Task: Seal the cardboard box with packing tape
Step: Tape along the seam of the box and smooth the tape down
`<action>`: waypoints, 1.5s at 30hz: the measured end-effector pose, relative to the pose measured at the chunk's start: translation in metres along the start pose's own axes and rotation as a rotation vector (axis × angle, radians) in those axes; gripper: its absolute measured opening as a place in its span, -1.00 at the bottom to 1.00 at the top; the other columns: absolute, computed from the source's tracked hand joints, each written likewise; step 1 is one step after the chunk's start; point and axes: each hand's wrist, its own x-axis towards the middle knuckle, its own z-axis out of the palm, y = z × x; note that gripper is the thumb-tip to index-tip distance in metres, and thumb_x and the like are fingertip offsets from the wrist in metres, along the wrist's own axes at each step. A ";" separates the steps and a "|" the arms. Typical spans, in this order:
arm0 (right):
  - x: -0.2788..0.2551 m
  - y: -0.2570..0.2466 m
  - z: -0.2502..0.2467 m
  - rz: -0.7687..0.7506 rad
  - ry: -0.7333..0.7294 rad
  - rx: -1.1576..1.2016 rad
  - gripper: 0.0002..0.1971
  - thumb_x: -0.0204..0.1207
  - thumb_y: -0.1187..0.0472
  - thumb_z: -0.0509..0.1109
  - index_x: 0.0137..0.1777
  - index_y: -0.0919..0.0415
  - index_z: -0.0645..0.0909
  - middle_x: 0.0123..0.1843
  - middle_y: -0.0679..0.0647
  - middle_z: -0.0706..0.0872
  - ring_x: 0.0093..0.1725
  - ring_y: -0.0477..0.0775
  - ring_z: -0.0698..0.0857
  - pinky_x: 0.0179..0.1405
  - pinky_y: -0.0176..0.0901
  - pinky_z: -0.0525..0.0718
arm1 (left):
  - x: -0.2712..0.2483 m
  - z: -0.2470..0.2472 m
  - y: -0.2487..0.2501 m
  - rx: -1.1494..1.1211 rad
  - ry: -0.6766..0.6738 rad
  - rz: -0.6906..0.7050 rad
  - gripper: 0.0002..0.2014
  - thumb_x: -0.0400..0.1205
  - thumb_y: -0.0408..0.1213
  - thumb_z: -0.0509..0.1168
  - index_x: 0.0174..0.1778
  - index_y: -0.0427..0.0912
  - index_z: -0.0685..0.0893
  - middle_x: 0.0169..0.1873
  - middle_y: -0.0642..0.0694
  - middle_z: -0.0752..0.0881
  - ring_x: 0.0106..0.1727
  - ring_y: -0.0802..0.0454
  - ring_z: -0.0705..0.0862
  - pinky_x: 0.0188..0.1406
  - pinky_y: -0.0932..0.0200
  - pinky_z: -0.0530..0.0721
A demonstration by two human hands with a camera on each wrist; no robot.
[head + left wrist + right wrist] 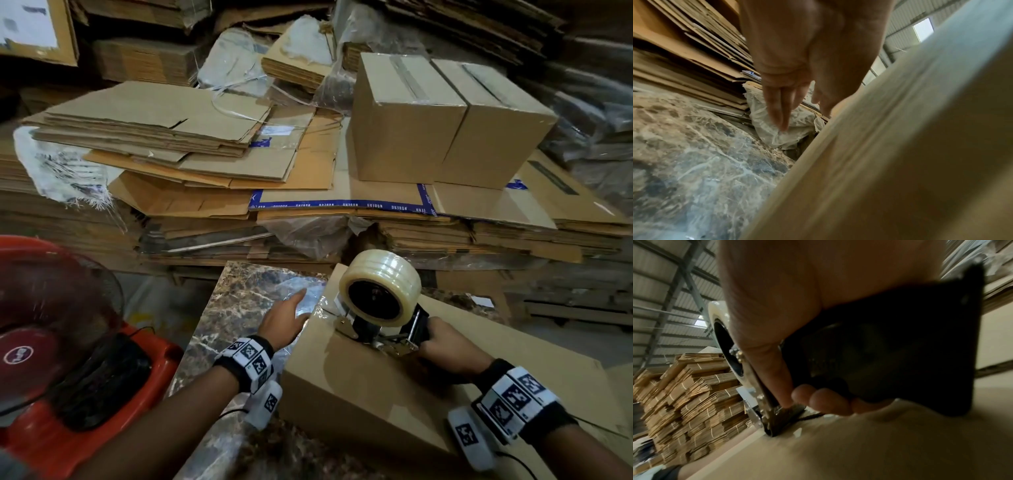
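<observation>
On the left a red fan [51, 325] stands beside the marbled worktop [233, 308]. The left hand [284, 317], fingers straight in the wrist view, rests against the cardboard box [376, 394]. The right hand [445, 346] has its grip closed around the tape dispenser [380, 301], pressed on the box top; only the right wrist view shows the curled fingertips [818, 399].

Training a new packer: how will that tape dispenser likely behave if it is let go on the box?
Likely top-heavy: the tape roll sits high above the tape dispenser base, so it may tip. The right hand grips its handle. On the sloping cardboard box it could slide.
</observation>
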 end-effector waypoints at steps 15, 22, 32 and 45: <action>0.009 0.007 0.004 -0.068 -0.001 -0.078 -0.80 0.47 0.39 0.33 0.08 0.31 0.64 -0.08 0.29 0.76 -0.16 0.22 0.71 -0.27 -0.09 0.61 | -0.042 -0.016 0.043 -0.675 -0.326 -0.169 -0.45 0.79 0.04 0.03 0.72 0.02 0.18 0.71 -0.01 0.18 0.70 -0.01 0.19 0.62 0.01 0.19; -0.001 0.039 -0.018 -0.044 -0.015 -0.135 -0.78 0.44 0.29 0.32 0.06 0.22 0.67 -0.05 0.23 0.80 -0.13 0.18 0.77 -0.19 0.02 0.77 | -0.045 -0.017 0.054 -0.708 -0.287 -0.233 -0.56 0.82 -0.11 0.05 0.61 -0.12 0.42 0.46 -0.23 0.60 0.28 -0.08 0.69 0.19 0.08 0.72; -0.028 0.060 -0.034 -0.159 0.007 -0.254 -0.83 0.50 0.22 0.38 0.05 0.20 0.70 -0.01 0.21 0.80 -0.03 0.19 0.75 0.09 0.15 0.75 | -0.056 -0.007 0.087 0.526 -0.186 0.277 -0.31 0.77 0.13 -0.08 0.74 -0.12 -0.12 0.66 0.01 -0.19 0.70 0.09 -0.19 0.70 -0.01 -0.14; -0.054 0.121 -0.073 -0.229 -0.053 -0.280 -0.93 0.56 0.19 0.35 -0.10 0.00 0.64 -0.07 0.07 0.76 -0.11 0.06 0.72 -0.06 -0.08 0.66 | -0.062 0.011 0.100 0.758 -0.292 0.211 -0.11 0.56 0.41 -0.39 0.72 -0.09 -0.22 0.64 -0.01 -0.30 0.68 0.14 -0.27 0.64 0.02 -0.31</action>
